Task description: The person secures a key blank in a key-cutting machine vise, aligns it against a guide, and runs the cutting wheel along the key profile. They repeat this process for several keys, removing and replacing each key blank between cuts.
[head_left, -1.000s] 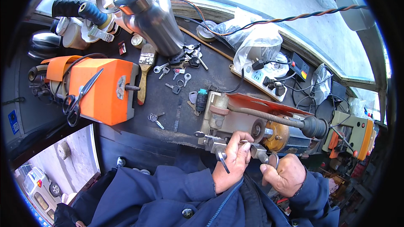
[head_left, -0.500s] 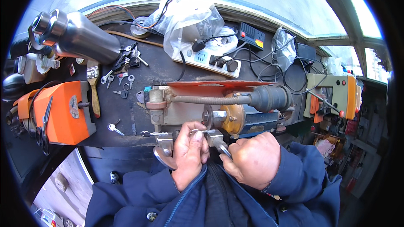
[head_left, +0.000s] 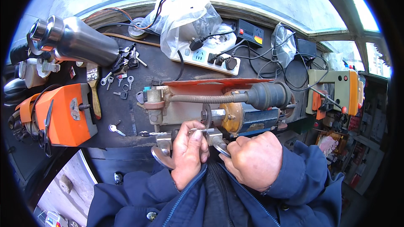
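Observation:
A key-cutting machine (head_left: 189,117) stands at the bench's front edge. My left hand (head_left: 190,153) is closed, pinching a small metal key (head_left: 208,130) between thumb and finger; its blade lies at the jaws of the right clamp (head_left: 215,138). The key's head is mostly hidden by my fingers. On that clamp's metal handle (head_left: 221,149), my right hand (head_left: 254,159) is closed in a fist. Left of my left hand, another key (head_left: 145,134) with a dark head sits in the left clamp (head_left: 163,141), above its wing-shaped handle (head_left: 162,157). The cutting wheel (head_left: 206,115) is just behind my left fingertips.
Loose keys (head_left: 122,88), a brush (head_left: 94,92) and a steel flask (head_left: 80,40) lie on the left, near an orange machine (head_left: 63,115) with scissors. Behind are a power strip (head_left: 206,59), cables and plastic bags (head_left: 185,25). A beige machine (head_left: 332,92) stands at right.
The whole view has shifted slightly. My right fist has turned a little on the clamp handle, while my left hand keeps its pinch on the key.

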### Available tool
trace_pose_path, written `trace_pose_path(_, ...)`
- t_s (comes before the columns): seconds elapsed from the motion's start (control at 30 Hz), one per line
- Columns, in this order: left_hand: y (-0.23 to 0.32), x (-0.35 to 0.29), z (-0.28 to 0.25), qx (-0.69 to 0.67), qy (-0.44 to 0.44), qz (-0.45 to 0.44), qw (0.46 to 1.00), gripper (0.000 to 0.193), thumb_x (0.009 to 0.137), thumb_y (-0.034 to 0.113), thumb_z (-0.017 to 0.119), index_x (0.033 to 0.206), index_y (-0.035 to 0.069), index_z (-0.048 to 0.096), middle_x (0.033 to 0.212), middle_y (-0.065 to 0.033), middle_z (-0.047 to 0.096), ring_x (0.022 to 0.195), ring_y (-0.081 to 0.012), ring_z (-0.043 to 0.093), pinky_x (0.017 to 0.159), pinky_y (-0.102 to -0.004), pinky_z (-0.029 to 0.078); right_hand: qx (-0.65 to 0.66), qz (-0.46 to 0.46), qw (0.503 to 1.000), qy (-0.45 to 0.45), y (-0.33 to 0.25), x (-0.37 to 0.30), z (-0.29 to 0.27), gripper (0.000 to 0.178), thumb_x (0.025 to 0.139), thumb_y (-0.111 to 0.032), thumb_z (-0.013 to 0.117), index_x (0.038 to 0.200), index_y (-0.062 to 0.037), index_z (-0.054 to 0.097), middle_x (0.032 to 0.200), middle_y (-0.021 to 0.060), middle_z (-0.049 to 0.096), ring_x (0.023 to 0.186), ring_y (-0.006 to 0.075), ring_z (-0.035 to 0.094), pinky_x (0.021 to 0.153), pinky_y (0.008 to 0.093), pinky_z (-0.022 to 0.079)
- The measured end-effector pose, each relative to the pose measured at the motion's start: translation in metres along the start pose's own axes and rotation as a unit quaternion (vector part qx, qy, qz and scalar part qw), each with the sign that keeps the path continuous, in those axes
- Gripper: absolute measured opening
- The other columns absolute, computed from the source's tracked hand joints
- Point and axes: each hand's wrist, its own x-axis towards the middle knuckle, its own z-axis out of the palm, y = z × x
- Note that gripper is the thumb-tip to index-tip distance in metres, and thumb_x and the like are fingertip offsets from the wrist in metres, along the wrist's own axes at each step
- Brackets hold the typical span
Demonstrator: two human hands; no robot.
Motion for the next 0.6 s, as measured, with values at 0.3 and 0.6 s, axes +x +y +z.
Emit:
trace_pose_path(0.3, 0.0013, -0.0006, -0.0002, 0.002, 0.003, -0.006, 1.0, 0.017, 0.106, 0.019, 0.048, 0.116, 0.006, 0.05, 0.071, -0.0026, 0.05, 0.054, -0.0084, 0.045, 0.05, -0.0212, 0.039, 0.013, 0.001, 1.0, -0.015, 0.0009, 0.0007, -0.0028, 0.018, 0.08, -0.016, 0.063, 0.074, 0.0009, 0.065, 0.066, 0.0159, 0.064, 0.06, 0.028, 0.067, 0.053, 0.0374, 0.053)
trace_pose_path(0.6, -0.0028, -0.0001, -0.001, -0.009, 0.004, 0.001, 1.0, 0.017, 0.106, 0.019, 0.047, 0.117, 0.006, 0.05, 0.069, -0.0034, 0.053, 0.053, -0.009, 0.047, 0.05, -0.0218, 0.039, -0.007, -0.004, 1.0, -0.012, -0.001, -0.0013, -0.0021, 0.015, 0.075, -0.009, 0.06, 0.079, 0.0048, 0.064, 0.068, 0.0183, 0.064, 0.058, 0.0266, 0.067, 0.05, 0.0346, 0.053)
